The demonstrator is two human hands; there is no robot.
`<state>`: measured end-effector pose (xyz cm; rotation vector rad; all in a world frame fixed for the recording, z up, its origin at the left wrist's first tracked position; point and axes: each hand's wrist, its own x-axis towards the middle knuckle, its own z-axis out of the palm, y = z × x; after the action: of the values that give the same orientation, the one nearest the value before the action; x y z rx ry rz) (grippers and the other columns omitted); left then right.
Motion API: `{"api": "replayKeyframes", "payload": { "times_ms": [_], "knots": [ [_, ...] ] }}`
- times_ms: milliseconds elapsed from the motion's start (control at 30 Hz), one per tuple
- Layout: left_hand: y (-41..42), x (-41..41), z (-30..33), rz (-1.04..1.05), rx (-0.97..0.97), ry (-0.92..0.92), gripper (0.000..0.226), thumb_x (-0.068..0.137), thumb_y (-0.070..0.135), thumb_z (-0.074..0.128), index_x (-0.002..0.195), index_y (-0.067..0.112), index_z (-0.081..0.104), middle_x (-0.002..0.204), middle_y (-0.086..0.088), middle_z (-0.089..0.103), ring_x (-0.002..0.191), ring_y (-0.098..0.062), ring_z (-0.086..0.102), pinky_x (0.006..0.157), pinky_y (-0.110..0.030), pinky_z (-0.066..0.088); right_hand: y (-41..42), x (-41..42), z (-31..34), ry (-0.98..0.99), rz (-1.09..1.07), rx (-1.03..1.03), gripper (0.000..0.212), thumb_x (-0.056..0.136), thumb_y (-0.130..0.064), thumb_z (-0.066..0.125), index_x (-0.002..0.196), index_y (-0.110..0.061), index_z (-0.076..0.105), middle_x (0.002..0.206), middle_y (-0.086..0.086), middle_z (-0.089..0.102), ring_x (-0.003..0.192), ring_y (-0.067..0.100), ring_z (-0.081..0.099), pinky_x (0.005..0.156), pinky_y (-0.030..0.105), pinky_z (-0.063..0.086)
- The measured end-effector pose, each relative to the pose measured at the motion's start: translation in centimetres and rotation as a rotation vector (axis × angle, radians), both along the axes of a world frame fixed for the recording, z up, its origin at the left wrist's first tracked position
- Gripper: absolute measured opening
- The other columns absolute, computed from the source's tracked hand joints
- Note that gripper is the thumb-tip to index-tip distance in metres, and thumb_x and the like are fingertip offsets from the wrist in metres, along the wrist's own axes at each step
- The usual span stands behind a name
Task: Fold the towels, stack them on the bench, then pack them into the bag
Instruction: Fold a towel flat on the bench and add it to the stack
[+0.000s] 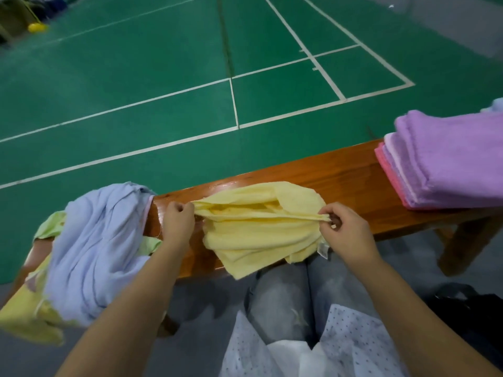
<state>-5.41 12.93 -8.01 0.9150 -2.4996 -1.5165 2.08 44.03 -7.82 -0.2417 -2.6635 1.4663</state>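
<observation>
A crumpled yellow towel lies on the middle of the wooden bench, its near edge hanging over the front. My left hand pinches the towel's left end, and my right hand pinches its right end, with a taut fold stretched between them. On the bench's right end sits a stack of folded towels, purple on top with pink layers beneath. A heap of unfolded towels, light blue over green and yellow, covers the bench's left end. A black bag lies on the floor at the lower right.
Behind the bench spreads a green court floor with white lines. A yellow object lies far off at the upper left. My knees in grey jeans are just in front of the bench.
</observation>
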Motion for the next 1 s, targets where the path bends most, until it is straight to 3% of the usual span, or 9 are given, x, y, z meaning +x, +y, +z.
{"api": "replayKeyframes", "payload": {
  "times_ms": [167, 267, 433, 567, 633, 700, 833, 933, 1000],
  "knots": [
    [-2.8, 1.0, 0.1, -0.331, -0.564, 0.178, 0.008, 0.082, 0.001, 0.056, 0.081, 0.009, 0.056, 0.081, -0.006, 0.058, 0.077, -0.022, 0.054, 0.068, -0.034, 0.047, 0.1, -0.2, -0.4, -0.010, 0.049, -0.024, 0.018, 0.083, -0.004, 0.064, 0.093, -0.019, 0.066, 0.090, -0.004, 0.062, 0.082, 0.007, 0.057, 0.067, 0.017, 0.045],
    [-3.0, 1.1, 0.3, -0.520, -0.686, 0.137, 0.014, 0.083, 0.000, 0.056, 0.091, 0.012, 0.057, 0.096, -0.004, 0.058, 0.087, -0.021, 0.055, 0.074, -0.032, 0.049, 0.2, -0.2, -0.2, -0.032, 0.076, -0.049, 0.016, 0.084, -0.007, 0.065, 0.092, -0.020, 0.064, 0.083, -0.009, 0.061, 0.077, 0.001, 0.055, 0.062, 0.010, 0.043],
    [-1.7, 1.2, 1.1, -0.778, -0.837, 0.111, 0.036, 0.093, 0.013, 0.055, 0.129, 0.017, 0.057, 0.131, 0.001, 0.054, 0.119, -0.019, 0.050, 0.096, -0.031, 0.042, 0.3, 0.2, 0.3, -0.035, 0.095, -0.056, 0.011, 0.085, -0.015, 0.068, 0.094, -0.019, 0.064, 0.082, -0.010, 0.059, 0.078, 0.000, 0.054, 0.064, 0.011, 0.042],
    [-1.8, 0.5, 1.5, -0.812, -0.950, -0.010, 0.031, 0.099, 0.021, 0.046, 0.125, 0.017, 0.061, 0.122, -0.002, 0.061, 0.111, -0.019, 0.055, 0.091, -0.028, 0.043, 0.6, 0.5, 0.6, -0.045, 0.092, -0.057, 0.010, 0.085, -0.020, 0.068, 0.095, -0.020, 0.065, 0.081, -0.005, 0.058, 0.074, 0.009, 0.053, 0.066, 0.023, 0.044],
    [-1.9, 0.3, 1.8, -0.784, -0.897, 0.014, 0.026, 0.099, 0.020, 0.046, 0.114, 0.014, 0.067, 0.102, -0.002, 0.066, 0.097, -0.021, 0.060, 0.078, -0.026, 0.043, 0.8, 0.5, 0.7, -0.050, 0.078, -0.048, 0.010, 0.085, -0.018, 0.067, 0.095, -0.020, 0.065, 0.078, -0.006, 0.055, 0.069, 0.013, 0.050, 0.065, 0.028, 0.043],
    [-2.3, 0.0, 2.1, -0.632, -0.664, 0.026, 0.020, 0.098, 0.016, 0.050, 0.100, 0.010, 0.069, 0.080, 0.005, 0.062, 0.076, -0.020, 0.059, 0.065, -0.026, 0.043, 1.0, 0.5, 0.6, -0.050, 0.052, -0.067, 0.009, 0.086, -0.015, 0.066, 0.094, -0.019, 0.065, 0.077, -0.005, 0.056, 0.068, 0.015, 0.050, 0.064, 0.029, 0.043],
    [-3.4, 0.3, 3.1, -0.271, -0.128, 0.025, 0.024, 0.095, 0.005, 0.054, 0.116, 0.001, 0.064, 0.082, 0.005, 0.061, 0.075, -0.021, 0.060, 0.071, -0.032, 0.056, 1.3, 0.3, 0.3, -0.061, -0.015, -0.166, 0.010, 0.086, -0.013, 0.063, 0.092, -0.021, 0.065, 0.081, 0.003, 0.062, 0.070, 0.015, 0.053, 0.063, 0.029, 0.045],
    [-4.6, 1.0, 3.3, -0.276, 0.010, 0.010, 0.024, 0.095, -0.001, 0.050, 0.116, 0.004, 0.062, 0.076, -0.006, 0.059, 0.062, -0.015, 0.055, 0.046, -0.016, 0.048, 1.2, 0.2, 0.3, -0.077, -0.055, -0.254, 0.013, 0.087, -0.010, 0.061, 0.093, -0.021, 0.064, 0.086, 0.003, 0.065, 0.066, 0.011, 0.060, 0.060, 0.028, 0.050],
    [-5.4, 1.3, 3.3, -0.238, 0.205, 0.033, 0.025, 0.095, -0.005, 0.047, 0.116, 0.002, 0.060, 0.075, -0.009, 0.056, 0.054, -0.011, 0.057, 0.045, -0.015, 0.047, 1.1, 0.1, 0.3, -0.098, -0.077, -0.299, 0.014, 0.089, -0.007, 0.059, 0.095, -0.020, 0.063, 0.087, 0.002, 0.065, 0.057, 0.003, 0.061, 0.052, 0.018, 0.046]
  ]
}}
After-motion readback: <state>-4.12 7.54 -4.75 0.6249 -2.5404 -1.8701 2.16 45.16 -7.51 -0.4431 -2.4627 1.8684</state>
